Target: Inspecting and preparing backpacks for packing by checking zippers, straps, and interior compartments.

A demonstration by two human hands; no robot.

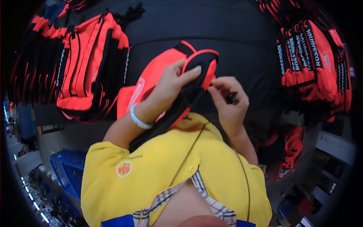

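A red-and-black fabric bag (155,70) is raised in front of my chest, its upper part folded over into a rounded flap with red edging. My left hand (172,83), with a pale bangle on the wrist, grips the bag near that flap, thumb lying on the black lining. At the flap's right edge, my right hand (230,100) pinches the red border between thumb and forefinger. A small dark object (232,97) is tucked in the curled fingers of the right hand; its kind is unclear. The lower part of the bag is partly hidden behind my left forearm.
A black-covered table (234,49) lies ahead. Stacked red-and-black bags (89,64) stand at its left, and another stack (315,68) stands at its right. Below the table's left side is a blue crate (67,172); more red fabric (293,147) lies low on the right.
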